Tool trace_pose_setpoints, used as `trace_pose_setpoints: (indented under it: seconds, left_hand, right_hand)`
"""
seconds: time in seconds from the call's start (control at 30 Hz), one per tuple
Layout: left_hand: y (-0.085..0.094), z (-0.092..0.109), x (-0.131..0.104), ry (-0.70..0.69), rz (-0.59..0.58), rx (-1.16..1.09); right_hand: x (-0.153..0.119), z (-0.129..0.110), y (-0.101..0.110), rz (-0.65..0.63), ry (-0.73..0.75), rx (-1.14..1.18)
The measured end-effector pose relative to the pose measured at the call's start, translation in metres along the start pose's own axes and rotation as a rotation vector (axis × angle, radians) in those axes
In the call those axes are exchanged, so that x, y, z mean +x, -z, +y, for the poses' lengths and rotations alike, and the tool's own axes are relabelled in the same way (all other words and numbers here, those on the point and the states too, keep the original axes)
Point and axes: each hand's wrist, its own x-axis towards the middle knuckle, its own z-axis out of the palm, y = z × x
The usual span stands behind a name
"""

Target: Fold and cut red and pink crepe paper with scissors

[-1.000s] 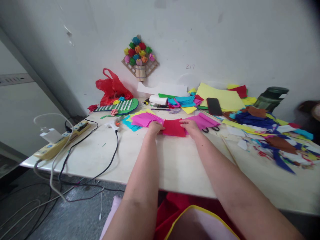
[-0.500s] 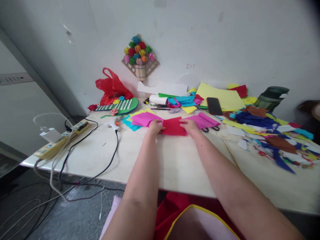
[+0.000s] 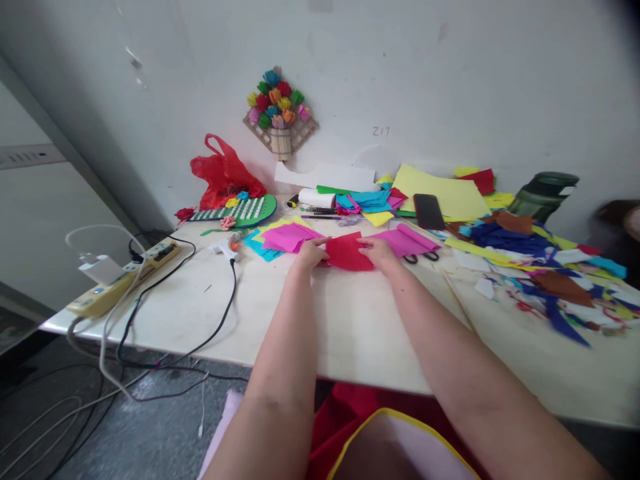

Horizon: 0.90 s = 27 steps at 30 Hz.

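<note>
A red paper piece is stretched between my two hands, just over the white table. My left hand pinches its left edge, beside fanned pink sheets that lie over yellow and blue ones. The right edge is pinched by my right hand, next to a rolled pink sheet. Black scissor handles stick out from under that pink sheet.
A glue gun with a black cord and a power strip lie left. Rightward are a phone, a thin stick, paper scraps and a green bottle. A person shows at the right edge.
The red paper has changed shape slightly: its upper edge now rises and its lower edge bows. Both hands have hardly moved and still grip its sides.
</note>
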Motion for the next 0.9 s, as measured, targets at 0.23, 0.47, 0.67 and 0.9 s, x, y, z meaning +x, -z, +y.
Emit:
trace_pose_setpoints:
  seconds: [0.23, 0.47, 0.67, 0.9]
  left_hand:
    - [0.001, -0.002, 0.002, -0.063, -0.014, 0.122]
    - [0.001, -0.004, 0.007, 0.026, -0.014, 0.102]
    - [0.001, -0.003, 0.004, 0.017, -0.01, 0.113]
    - [-0.003, 0.003, -0.004, 0.033, 0.021, 0.059]
  right_hand:
    - [-0.002, -0.003, 0.001, -0.002, 0.01, -0.031]
    - [-0.002, -0.004, 0.001, -0.002, 0.006, -0.065]
    - [-0.001, -0.002, 0.0, -0.004, 0.025, -0.055]
    - [0.001, 0.0, -0.001, 0.027, -0.002, -0.017]
